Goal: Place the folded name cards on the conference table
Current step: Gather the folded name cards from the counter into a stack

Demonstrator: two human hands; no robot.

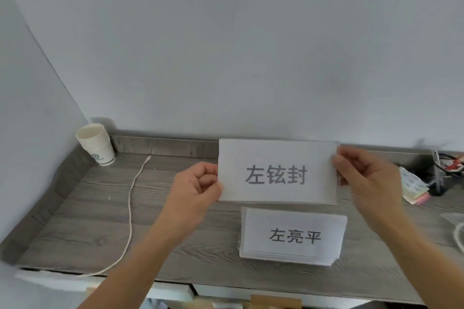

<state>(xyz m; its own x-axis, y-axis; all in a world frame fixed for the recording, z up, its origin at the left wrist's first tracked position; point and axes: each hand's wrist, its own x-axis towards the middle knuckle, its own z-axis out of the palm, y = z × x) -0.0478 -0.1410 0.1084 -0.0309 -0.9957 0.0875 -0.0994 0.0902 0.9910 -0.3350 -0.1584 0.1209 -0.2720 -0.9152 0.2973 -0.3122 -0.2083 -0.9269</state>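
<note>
scanning from the left: the cable [130,208] lies loose on the table [75,221] and could snag a card set down there. the left hand [195,190] pinches the left edge of the name card [276,170], fingers curled; the right hand [364,173] pinches the right edge. the card is held upright over the table, just beyond the stack [292,236] (remaining cards). uneven release may collapse its fold, or a low pass may scatter the stack.

Left hand [194,189] and right hand [365,178] pinch card [276,170] by its side edges above table [88,208], card stack [292,236] just below, cups [96,144] far left corner, white cable [130,208] beside
</note>
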